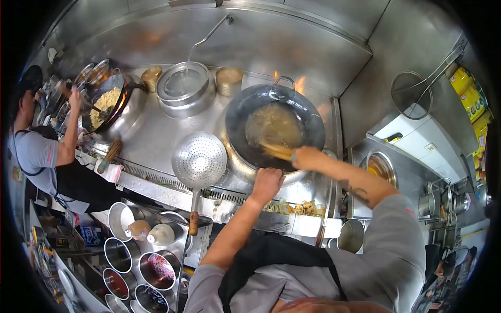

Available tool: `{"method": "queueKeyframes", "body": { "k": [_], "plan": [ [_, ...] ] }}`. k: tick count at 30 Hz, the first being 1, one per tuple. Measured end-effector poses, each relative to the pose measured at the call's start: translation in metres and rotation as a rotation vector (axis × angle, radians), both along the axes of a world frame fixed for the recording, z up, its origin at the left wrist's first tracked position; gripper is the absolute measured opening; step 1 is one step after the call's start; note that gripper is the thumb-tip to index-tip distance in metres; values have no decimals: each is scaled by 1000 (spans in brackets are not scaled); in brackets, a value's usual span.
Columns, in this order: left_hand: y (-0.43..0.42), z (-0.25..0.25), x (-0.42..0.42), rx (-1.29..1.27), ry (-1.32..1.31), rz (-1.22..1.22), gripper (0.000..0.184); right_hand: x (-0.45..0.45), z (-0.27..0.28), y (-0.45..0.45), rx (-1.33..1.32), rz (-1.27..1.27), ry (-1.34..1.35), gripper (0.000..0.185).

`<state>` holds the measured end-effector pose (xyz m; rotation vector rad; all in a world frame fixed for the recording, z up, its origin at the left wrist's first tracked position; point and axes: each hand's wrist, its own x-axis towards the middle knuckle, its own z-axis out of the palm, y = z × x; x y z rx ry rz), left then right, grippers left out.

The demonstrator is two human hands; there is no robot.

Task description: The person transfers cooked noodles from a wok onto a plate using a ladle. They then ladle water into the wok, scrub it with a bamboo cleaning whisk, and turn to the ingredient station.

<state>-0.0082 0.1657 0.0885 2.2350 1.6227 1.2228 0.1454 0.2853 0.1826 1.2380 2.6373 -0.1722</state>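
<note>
So my right arm comes in across the right side, bent at the elbow, forearm angled down to the wok. Right hand (308, 158) is closed around a brush (276, 151), whose bristles are in the brownish liquid (274, 125) in the wok (239, 117). Left arm reaches pretty much straight forward, and the left hand (269, 182) is curled at the near rim; can't tell if it's actually gripping.

Edges: the wok sits on its burner, flames (299, 85) behind the far rim, loop handle (284, 81) up back there. The skimmer (199, 159) is just beside the wok on the left, wooden handle pointing back at me. Steel counter (148, 125) runs between it and the pot (182, 86). One tin (228, 81) stands between pot and wok. Scraps (302, 208) line the near gutter. Further left, a co-worker (39, 156) handles another wok (119, 82).
</note>
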Motion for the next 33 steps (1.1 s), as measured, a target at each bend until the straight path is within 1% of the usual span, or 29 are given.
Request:
{"method": "queueKeyframes", "body": {
  "k": [2, 4, 6, 7, 8, 9, 11, 13, 14, 16, 18, 19, 22, 23, 24, 25, 26, 28, 29, 32, 33],
  "plan": [
    [1, 0, 1, 0, -4, 7, 17, -1, -5, 47, 135, -96, -112, 33],
    [-2, -3, 2, -9, -3, 4, 17, -35, -3, 88, 122, -204, -65, 31],
    [1, -2, 0, -13, -4, 2, 17, -47, -23, 84, 135, -195, -49, 30],
    [-1, -3, -2, -18, -4, 9, 16, -50, -31, 68, 130, -195, -36, 30],
    [-4, -5, -1, -23, -4, 6, 16, -35, -37, 47, 103, -178, 14, 32],
    [1, -3, 0, -15, -10, 3, 16, -19, -18, 21, 75, -168, -15, 35],
    [0, -2, 2, 21, -52, -5, 16, 27, -3, 15, -5, -129, -104, 36],
    [-1, 1, -1, 29, -50, 8, 16, 45, 16, 42, 81, -223, -206, 34],
    [-1, 3, -1, 21, -28, 14, 16, 43, 17, 67, 151, -223, -211, 31],
    [-6, -1, 3, 0, -11, 6, 16, 32, -21, 91, 194, -255, -176, 29],
    [1, -3, 0, 10, -14, -1, 17, 8, -43, 110, 263, -281, -133, 28],
    [-1, -3, -3, 15, -12, 1, 17, 5, -34, 78, 167, -241, -164, 29],
    [-4, -1, 0, 7, -32, -7, 16, 41, -4, 44, 223, -254, -77, 28],
    [-4, 0, 0, -5, -38, -10, 16, 44, 10, 54, 240, -226, -60, 27],
    [-2, 1, -2, -14, -44, -9, 15, 34, 4, 86, 267, -232, -31, 27],
    [0, 1, -3, 3, -29, -6, 16, 20, -14, 127, 292, -240, -2, 27],
    [2, -1, -3, 19, -15, -2, 16, 10, -26, 148, 318, -247, 25, 27],
    [1, -2, 1, 25, -10, 3, 17, -21, -39, 115, 289, -235, -14, 30],
    [-1, -2, 1, 14, -7, 3, 17, -13, -51, 103, 194, -221, 25, 35],
    [-1, -3, -3, 1, -27, -16, 15, 30, -23, 70, 156, -197, -5, 39],
    [0, -4, -3, 0, -40, -19, 15, 38, -15, 85, 151, -253, -54, 41]
  ]
}}
